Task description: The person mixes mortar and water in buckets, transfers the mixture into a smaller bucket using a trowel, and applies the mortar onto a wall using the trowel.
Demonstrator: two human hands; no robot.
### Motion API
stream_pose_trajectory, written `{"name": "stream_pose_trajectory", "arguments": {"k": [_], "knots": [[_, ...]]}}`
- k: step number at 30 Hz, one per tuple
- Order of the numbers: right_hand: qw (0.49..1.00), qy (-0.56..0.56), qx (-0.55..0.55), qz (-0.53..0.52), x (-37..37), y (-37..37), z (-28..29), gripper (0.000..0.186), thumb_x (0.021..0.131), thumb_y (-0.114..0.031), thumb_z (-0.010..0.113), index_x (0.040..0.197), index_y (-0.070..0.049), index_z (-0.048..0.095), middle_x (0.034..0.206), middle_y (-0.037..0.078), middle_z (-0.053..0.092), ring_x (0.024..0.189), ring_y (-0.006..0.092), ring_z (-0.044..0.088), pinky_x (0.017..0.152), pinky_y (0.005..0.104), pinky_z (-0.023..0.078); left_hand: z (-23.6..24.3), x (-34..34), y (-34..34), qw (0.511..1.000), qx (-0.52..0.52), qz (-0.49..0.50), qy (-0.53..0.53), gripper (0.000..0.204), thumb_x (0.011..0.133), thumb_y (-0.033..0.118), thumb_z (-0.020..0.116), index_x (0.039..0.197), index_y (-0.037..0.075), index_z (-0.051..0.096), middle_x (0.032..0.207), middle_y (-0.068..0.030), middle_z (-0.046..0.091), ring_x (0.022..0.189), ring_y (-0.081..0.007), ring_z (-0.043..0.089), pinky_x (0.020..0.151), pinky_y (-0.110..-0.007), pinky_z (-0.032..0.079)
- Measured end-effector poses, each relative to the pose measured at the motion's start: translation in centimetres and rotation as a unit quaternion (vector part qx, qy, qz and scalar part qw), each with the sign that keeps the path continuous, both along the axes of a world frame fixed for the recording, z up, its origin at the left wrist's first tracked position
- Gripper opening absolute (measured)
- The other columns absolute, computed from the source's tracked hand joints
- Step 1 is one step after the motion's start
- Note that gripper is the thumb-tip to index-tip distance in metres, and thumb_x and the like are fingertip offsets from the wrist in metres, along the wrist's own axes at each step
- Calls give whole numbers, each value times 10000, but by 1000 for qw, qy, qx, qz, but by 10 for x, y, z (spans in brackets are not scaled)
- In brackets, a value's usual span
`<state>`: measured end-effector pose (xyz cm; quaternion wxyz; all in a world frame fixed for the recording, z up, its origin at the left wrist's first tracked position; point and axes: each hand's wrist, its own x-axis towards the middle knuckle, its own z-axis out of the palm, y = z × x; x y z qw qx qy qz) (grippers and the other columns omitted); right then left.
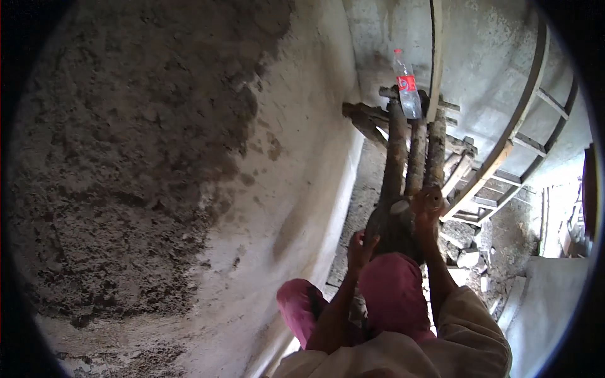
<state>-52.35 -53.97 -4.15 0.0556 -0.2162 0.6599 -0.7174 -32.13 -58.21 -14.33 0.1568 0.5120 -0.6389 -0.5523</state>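
Centrally, three rough wooden poles (416, 154), side by side, long axes running roughly up and down the frame; far ends at upper centre, on crosswise timbers (373, 113), near ends toward the hands. Item: clear bottle (407, 85), red cap and label, upright with a slight tilt, at the far end of the poles. Item: ladder (504, 153), right of frame, leaning aslant.

Obscured: near ends of the poles, lost in a dark mass (396, 236) between the hands, kind uncertain; lower centre covered by pink-clad knees (392, 293); frame corners cut off by the lens rim.

Left hand (360, 251): centre, fingers loosely bent, beside the left edge of the dark mass; contact cannot be told. Right hand (427, 214): centre right, fingers seemingly curled at a brownish round-ended form (433, 198); grip and opening too dim to tell.
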Motion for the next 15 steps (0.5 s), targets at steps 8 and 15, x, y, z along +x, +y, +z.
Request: {"name": "stream_pose_trajectory", "arguments": {"k": [8,15], "knots": [[952,215,205,71,24,86,3,190,858,-177,657,781,-46,544,713,55,564,638,150,561,568,295,471,12,-3,-19,999,29,27,-11,719,739,494,771,1220,2,563,1166,-188,607,1077,-330,587,925,-414,453],[935,261,239,5,-13,83,-75,175,772,-114,750,740,-44,593,765,43,596,725,146,613,617,308,492,5,-18,-7,999,38,18,-15,649,759,434,776,1219,25,569,1111,-158,622,983,-283,621,833,-400,497]]}}
